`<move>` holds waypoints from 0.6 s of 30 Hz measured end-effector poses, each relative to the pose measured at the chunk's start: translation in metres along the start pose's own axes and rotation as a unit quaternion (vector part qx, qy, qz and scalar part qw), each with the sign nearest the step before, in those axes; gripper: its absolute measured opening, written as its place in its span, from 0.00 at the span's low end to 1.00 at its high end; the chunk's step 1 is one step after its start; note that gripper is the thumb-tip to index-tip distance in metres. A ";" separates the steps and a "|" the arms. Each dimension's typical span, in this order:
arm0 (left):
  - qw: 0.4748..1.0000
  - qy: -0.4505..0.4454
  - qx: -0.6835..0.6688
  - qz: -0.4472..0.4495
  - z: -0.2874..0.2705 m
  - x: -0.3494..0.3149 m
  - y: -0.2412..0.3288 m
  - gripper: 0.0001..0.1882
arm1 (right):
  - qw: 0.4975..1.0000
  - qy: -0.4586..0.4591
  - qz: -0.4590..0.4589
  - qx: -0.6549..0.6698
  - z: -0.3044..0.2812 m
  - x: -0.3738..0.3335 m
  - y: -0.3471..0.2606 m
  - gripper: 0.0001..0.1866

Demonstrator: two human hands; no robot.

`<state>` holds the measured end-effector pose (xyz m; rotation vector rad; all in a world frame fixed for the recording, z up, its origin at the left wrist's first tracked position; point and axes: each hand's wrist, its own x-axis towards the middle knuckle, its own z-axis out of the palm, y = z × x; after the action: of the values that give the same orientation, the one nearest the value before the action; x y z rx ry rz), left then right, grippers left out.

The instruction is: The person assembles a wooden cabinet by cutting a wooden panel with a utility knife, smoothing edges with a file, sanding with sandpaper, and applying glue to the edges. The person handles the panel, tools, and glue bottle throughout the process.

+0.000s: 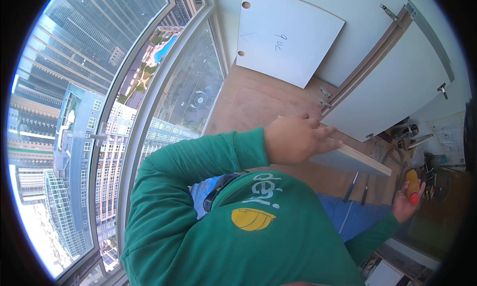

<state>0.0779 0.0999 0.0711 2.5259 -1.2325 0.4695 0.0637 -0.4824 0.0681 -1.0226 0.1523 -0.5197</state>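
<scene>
My left hand [300, 141] grips the upper end of a board [368, 160] that stands on its edge, its fingers bent over the pale wooden rim. The board's grey-white face shows below that rim, and its near end is hidden behind my hand. Out to the right, my right hand [405, 205] is closed around a yellow tool handle with a red end [412, 185]. Whatever tip the tool has cannot be made out. Two slim dark hand tools [351, 186] lie on the floor between the board and my right arm.
A white panel [293, 35] with two round holes leans against the wall ahead. Right of it stand white door panels [392, 82] with metal hinges. Blue sheeting [343, 214] covers floor near me. Tall windows [189, 82] run along my left. Clutter [407, 132] lies far right.
</scene>
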 end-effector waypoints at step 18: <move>0.998 -0.053 -0.041 0.005 -0.010 -0.006 0.003 0.32 | 0.988 0.153 -0.028 -0.023 0.003 -0.125 -0.076 0.31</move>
<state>0.0707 0.1062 0.0786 2.5042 -1.2744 0.2844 -0.0695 -0.4511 0.1193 -0.9899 0.4115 -0.7257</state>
